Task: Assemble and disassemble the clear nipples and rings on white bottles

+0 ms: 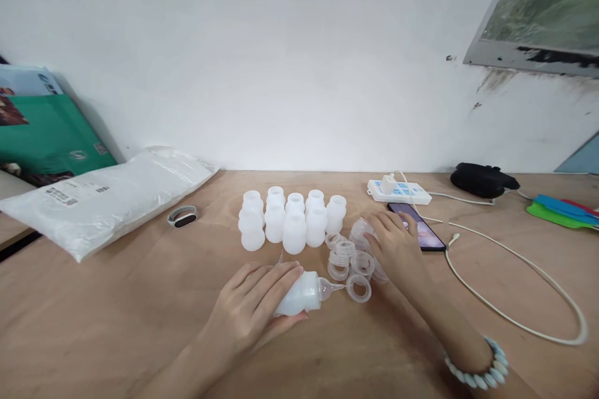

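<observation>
My left hand is wrapped round a small white squeeze bottle lying on its side, with a clear pointed nipple on its end. A second thin clear tip shows just behind that hand; what it belongs to is hidden. My right hand reaches over a pile of clear plastic parts, its fingers closed about a clear domed cap. Several clear rings lie loose beside and in front of it. Behind the left hand, several white open-necked bottles stand upright in a cluster.
A white plastic parcel and a fitness band lie on the wooden table at left. On the right are a phone, a power strip, a looping white cable, a black case and coloured flat pieces.
</observation>
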Tool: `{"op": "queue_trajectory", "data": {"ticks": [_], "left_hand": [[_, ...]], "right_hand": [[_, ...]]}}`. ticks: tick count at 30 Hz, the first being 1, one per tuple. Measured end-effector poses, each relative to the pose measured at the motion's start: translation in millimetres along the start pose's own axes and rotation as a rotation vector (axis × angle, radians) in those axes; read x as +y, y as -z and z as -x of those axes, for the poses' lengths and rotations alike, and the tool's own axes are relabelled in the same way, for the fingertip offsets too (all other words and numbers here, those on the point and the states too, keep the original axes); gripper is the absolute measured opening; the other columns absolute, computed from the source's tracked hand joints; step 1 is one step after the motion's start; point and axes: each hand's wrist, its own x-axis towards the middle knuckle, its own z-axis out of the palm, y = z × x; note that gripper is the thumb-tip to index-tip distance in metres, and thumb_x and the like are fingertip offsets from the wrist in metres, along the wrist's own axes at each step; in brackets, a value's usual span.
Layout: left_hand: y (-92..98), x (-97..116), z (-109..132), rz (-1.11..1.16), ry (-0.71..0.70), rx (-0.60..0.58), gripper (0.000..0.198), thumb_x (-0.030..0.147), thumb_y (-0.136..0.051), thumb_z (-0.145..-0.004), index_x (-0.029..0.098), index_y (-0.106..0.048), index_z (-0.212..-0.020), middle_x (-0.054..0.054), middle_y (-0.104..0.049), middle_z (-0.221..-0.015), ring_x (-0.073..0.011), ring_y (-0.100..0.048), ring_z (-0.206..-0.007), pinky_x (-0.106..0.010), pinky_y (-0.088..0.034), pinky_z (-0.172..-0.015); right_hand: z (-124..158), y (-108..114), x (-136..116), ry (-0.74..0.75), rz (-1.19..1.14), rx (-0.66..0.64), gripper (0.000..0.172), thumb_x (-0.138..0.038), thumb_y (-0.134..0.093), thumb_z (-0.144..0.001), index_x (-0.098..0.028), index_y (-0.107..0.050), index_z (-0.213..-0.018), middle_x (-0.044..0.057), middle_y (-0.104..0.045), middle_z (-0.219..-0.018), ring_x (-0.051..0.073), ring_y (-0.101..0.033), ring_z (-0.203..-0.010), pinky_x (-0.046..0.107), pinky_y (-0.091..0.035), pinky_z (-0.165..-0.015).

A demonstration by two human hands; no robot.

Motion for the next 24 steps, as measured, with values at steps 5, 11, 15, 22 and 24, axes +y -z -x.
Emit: {"op": "queue_trajectory", "data": {"ticks": [5,11,15,22,24], "left_hand": [[5.0,-0.1,-3.3,0.007,0.025,0.004,0.036,0.037,-0.059,-0.096,0.009,-0.06,-0.12,-0.014,-0.076,-0.104,-0.0225,-0.072,-0.086,-0.034,-0.053,-0.079],[13.1,-1.4,-10.5,-0.002,0.067,-0.007,0.033,0.037,-0.057,-0.097,0.01,-0.058,-0.116,-0.012,-0.076,-0.097,-0.0221,-0.073,-0.084,-0.032,-0.053,-0.072],[13.2,-1.1,-12.8,0.006,0.055,0.002,0.033,0.036,-0.058,-0.097,0.009,-0.057,-0.116,-0.012,-0.076,-0.094,-0.0223,-0.072,-0.081,-0.032,-0.053,-0.069],[8.2,0.7,-7.6,0.019,-0.022,-0.021,0.033,0.03,-0.06,-0.095,0.006,-0.058,-0.118,-0.015,-0.076,-0.094,-0.0232,-0.072,-0.079,-0.033,-0.057,-0.068],[7.9,0.1,-6.8,0.001,-0.05,-0.025,0.033,0.03,-0.059,-0.096,0.005,-0.059,-0.117,-0.015,-0.076,-0.094,-0.024,-0.073,-0.08,-0.033,-0.058,-0.068]], "right_hand": [[-6.1,21.0,-8.1,-0.179,-0.332,0.274,0.022,-0.027,-0.055,-0.094,-0.019,-0.061,-0.113,0.012,-0.069,-0.109,0.029,-0.062,-0.104,0.049,-0.038,-0.097],[1.4,40.7,-25.6,-0.131,-1.073,0.072,0.022,-0.03,-0.068,-0.086,-0.024,-0.06,-0.106,0.006,-0.07,-0.098,0.023,-0.067,-0.092,0.035,-0.054,-0.078],[6.0,44.5,-42.0,0.024,-1.074,-0.028,0.026,-0.026,-0.074,-0.081,-0.023,-0.063,-0.104,0.005,-0.071,-0.095,0.021,-0.067,-0.086,0.033,-0.054,-0.076],[7.1,34.5,-62.5,0.207,-1.13,0.076,0.028,-0.03,-0.073,-0.085,-0.023,-0.062,-0.109,0.005,-0.071,-0.092,0.019,-0.068,-0.083,0.03,-0.056,-0.069],[8.6,31.1,-62.6,0.195,-1.131,0.068,0.027,-0.031,-0.074,-0.084,-0.023,-0.063,-0.108,0.005,-0.072,-0.091,0.019,-0.068,-0.081,0.029,-0.057,-0.069]]}}
